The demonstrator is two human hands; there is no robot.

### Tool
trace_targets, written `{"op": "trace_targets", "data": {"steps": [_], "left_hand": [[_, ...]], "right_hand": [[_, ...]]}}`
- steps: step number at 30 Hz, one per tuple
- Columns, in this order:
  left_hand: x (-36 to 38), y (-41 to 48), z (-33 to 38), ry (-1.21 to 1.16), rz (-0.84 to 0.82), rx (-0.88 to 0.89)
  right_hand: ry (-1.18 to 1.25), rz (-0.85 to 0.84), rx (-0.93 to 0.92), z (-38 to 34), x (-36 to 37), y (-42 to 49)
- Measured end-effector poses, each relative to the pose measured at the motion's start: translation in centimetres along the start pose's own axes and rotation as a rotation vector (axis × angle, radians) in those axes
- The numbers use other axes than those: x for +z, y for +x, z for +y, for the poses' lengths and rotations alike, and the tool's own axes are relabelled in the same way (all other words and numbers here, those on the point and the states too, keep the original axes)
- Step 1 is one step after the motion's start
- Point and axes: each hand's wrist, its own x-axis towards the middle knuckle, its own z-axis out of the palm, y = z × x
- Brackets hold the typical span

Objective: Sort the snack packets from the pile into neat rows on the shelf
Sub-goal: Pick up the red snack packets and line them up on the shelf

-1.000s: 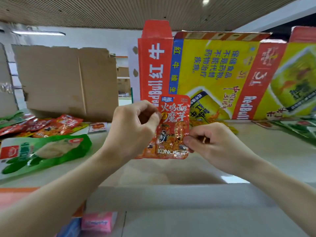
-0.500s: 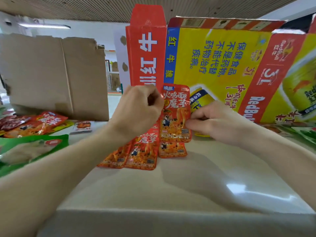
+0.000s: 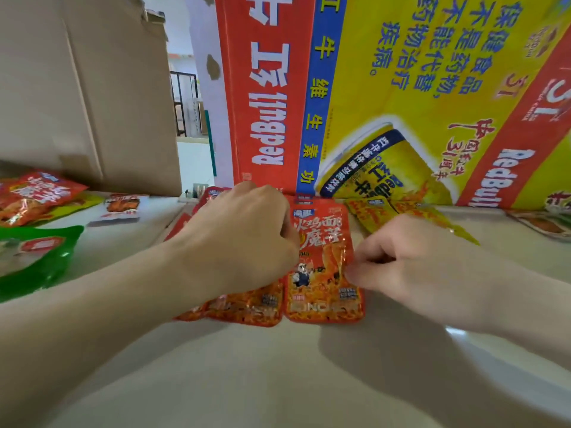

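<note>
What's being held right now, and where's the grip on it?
One orange-red snack packet. The right hand pinches its right edge at mid-height; the left hand, fingers curled, grips its upper left edge.

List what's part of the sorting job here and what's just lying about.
Job: orange packet, pinched by left hand and right hand; matching packets beside it; shelf.
Lying about: Red Bull carton; brown cardboard box.

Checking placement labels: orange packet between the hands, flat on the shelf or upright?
Flat. The orange packet lies face up on the shelf beside a matching packet, bottom edges level; the right hand pinches its side.
</note>
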Motion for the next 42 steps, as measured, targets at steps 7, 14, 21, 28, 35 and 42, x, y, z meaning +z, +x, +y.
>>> {"op": "trace_targets", "data": {"steps": [7,14,21,28,35,42], "left_hand": [[0.3,-0.2,0.2,0.015,-0.017,0.031],[0.6,-0.2,0.2,0.028,-0.056,0.059],[0.7,-0.1,0.3,-0.002,-0.097,0.040],[1.0,-0.2,0.5,0.031,-0.004,0.005],[1.1,-0.2,0.4,0.036,0.013,0.033],[1.5,0.0,-0.1,0.039,0.075,0.039]], "right_hand": [[-0.039,-0.019,0.001,-0.4,0.3,-0.2],[-0.074,0.017,0.002,-0.7,0.4,-0.4],[-0.085,0.042,-0.014,-0.6,0.7,-0.3],[-0.041,0.055,-0.008,-0.4,0.7,-0.3],[-0.092,0.034,-0.017,-0.3,0.6,-0.3],[-0.209,0.244,-0.008,2.8,3.2,1.1]]}}
